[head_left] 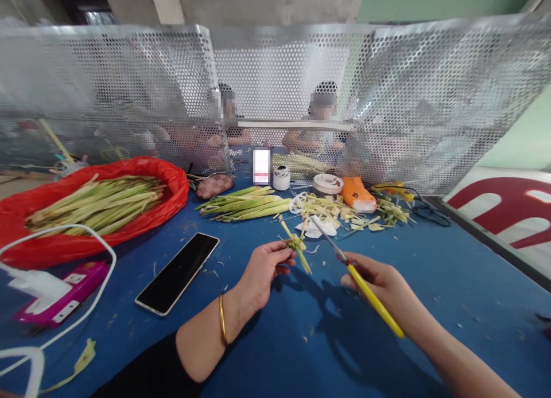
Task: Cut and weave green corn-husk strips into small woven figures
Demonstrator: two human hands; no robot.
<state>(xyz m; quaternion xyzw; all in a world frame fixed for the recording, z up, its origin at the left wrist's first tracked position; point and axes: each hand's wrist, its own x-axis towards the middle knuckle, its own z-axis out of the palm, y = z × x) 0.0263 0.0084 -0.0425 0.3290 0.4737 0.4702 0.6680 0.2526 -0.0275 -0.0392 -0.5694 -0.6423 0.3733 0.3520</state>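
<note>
My left hand (269,269), with a gold bangle at the wrist, pinches a small knotted piece of pale green leaf strips (298,244), whose loose ends stick out up and down. To its right, my right hand (379,280) is closed around a pair of scissors with yellow handles (374,303). Its metal blades point up and to the left, a little apart from the knotted piece. Whether the blades are spread cannot be made out. Just behind lie a white tissue (316,227) and a heap of cut leaf scraps (327,207).
A red plastic bag (172,183) of long leaves stands left, near a phone (178,274) and a purple power strip (64,295) with white cable. Behind are a leaf bundle (241,206), tape roll (328,183) and orange packet (358,194). People sit beyond a perforated metal screen (275,59).
</note>
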